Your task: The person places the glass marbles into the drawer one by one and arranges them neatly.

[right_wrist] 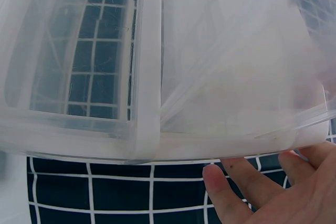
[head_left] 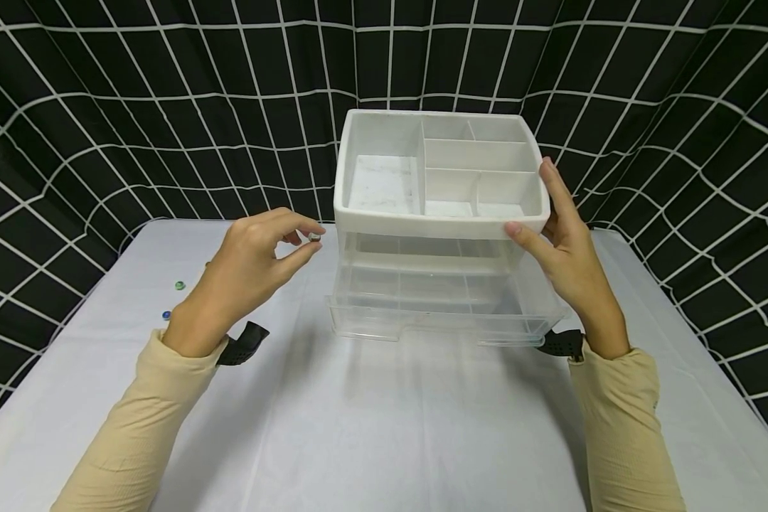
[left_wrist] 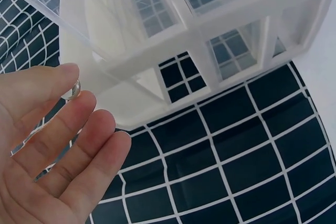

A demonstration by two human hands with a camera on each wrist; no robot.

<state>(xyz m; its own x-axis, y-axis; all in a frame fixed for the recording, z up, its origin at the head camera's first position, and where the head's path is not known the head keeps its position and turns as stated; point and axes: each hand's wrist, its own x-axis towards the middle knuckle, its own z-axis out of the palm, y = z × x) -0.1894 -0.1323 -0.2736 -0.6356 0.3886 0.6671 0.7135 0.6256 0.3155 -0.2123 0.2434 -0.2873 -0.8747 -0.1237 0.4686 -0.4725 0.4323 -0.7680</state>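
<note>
My left hand [head_left: 249,259] pinches a small, shiny glass marble [head_left: 314,237] between thumb and forefinger, just left of a white desktop drawer organizer [head_left: 448,226]. In the left wrist view the marble [left_wrist: 73,90] looks clear and silvery, and the other fingers are half bent close by the organizer's side. The organizer's top tray has several compartments, and a clear drawer [head_left: 435,323] below juts out toward me. My right hand [head_left: 566,252] holds the organizer's front right corner, thumb on the front rim and fingers along the side. The right wrist view shows fingertips [right_wrist: 214,174] at its edge.
A green marble [head_left: 180,285] and a blue marble [head_left: 166,315] lie left of my left wrist on the white-covered table [head_left: 371,434]. Another small piece is mostly hidden behind that hand. Black cloth with a white grid [head_left: 230,107] encloses the table's back and sides.
</note>
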